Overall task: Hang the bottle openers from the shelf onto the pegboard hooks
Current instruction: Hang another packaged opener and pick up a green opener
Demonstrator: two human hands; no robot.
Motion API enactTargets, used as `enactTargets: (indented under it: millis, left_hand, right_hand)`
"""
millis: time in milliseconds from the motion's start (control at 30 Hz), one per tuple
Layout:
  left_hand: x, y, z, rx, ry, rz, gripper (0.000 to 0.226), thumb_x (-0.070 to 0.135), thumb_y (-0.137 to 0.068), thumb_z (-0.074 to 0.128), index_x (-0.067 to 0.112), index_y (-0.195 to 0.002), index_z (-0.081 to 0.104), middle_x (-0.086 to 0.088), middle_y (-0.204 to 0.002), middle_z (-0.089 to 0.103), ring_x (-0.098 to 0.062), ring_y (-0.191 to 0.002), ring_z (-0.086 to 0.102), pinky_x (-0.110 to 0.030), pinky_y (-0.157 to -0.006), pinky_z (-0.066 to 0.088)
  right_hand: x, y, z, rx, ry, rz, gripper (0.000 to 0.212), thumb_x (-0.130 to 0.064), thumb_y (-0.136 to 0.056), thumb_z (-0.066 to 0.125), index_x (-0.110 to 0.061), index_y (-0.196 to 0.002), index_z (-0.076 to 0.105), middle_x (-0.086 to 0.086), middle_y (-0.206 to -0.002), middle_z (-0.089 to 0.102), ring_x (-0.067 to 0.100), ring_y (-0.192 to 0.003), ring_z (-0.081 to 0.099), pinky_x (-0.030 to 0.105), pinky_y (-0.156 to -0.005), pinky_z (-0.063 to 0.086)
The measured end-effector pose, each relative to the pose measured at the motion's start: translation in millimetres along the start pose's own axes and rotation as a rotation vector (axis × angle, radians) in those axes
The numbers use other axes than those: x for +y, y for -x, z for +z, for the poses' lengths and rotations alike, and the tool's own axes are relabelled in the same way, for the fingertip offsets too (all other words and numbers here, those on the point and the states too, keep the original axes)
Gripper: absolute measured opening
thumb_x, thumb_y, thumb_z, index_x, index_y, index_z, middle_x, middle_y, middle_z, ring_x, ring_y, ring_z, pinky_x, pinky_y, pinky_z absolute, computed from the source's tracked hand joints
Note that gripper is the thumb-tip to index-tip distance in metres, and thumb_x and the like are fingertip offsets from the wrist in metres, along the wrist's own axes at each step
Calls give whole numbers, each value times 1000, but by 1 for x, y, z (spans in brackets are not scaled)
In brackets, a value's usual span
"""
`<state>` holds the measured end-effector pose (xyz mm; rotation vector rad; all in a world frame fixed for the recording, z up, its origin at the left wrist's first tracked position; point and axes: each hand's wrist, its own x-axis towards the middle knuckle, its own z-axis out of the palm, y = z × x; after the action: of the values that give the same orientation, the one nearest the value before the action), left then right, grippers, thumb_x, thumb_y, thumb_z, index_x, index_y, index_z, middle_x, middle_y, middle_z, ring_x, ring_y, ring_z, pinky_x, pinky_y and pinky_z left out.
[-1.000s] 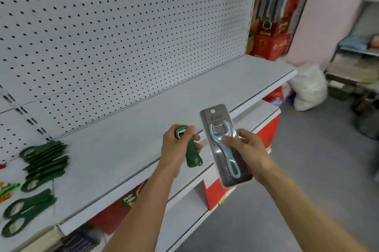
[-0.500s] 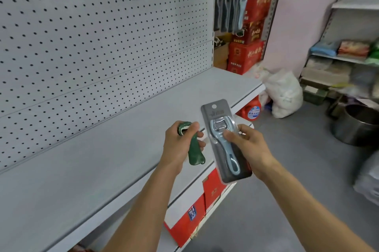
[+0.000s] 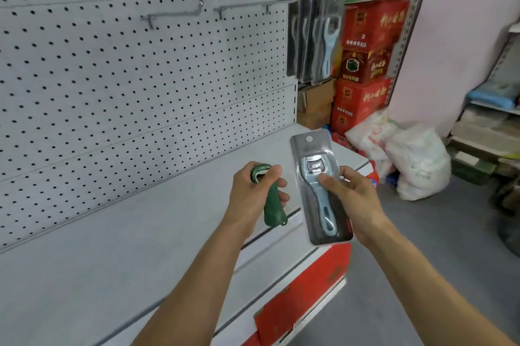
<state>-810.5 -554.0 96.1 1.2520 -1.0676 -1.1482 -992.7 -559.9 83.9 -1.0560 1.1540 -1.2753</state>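
Mid-carry, between pick-up and hanging: left hand [image 3: 253,193] curled round a loose green bottle opener [image 3: 272,202], right hand [image 3: 350,196] pinching a carded blue bottle opener [image 3: 319,190], thumb on its front, both held above the front edge of the shelf [image 3: 118,233] and well below the pegboard hooks [image 3: 180,12]. Next, probably: raising the card, lining its round hang hole with the tip of a bare hook or the one already carrying hung carded openers [image 3: 315,38], then sliding it on.

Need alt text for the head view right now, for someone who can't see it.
The right hand holds a packaged blue bottle opener and the left hand grips a green opener over a grey shelf. Above, pegboard hooks stand bare beside hung packaged openers.
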Motion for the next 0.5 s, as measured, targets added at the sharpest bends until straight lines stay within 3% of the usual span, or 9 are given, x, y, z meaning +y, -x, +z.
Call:
enactTargets:
  millis: [233,500]
  left_hand:
    - [28,-46,59,159,46,62,24,27,-96,58,4,-98,55,-14,-83,72,-25,-58,67,-39,-60,60]
    - [50,-84,145,284,137,112,25,31,-98,54,6,-97,55,-13,-82,72,-28,-59,66,-43,-63,59]
  right_hand:
    - [-43,-86,-40,-96,-44,-124,5,-19,-85,69,-15,-88,67,-1,-71,73,12,-62,68,28,-59,54]
    - [-100,-163,-98,-239,-44,-218,8,-21,-85,69,-14,-86,66,3,-75,74,16,-67,68,34,-69,57]
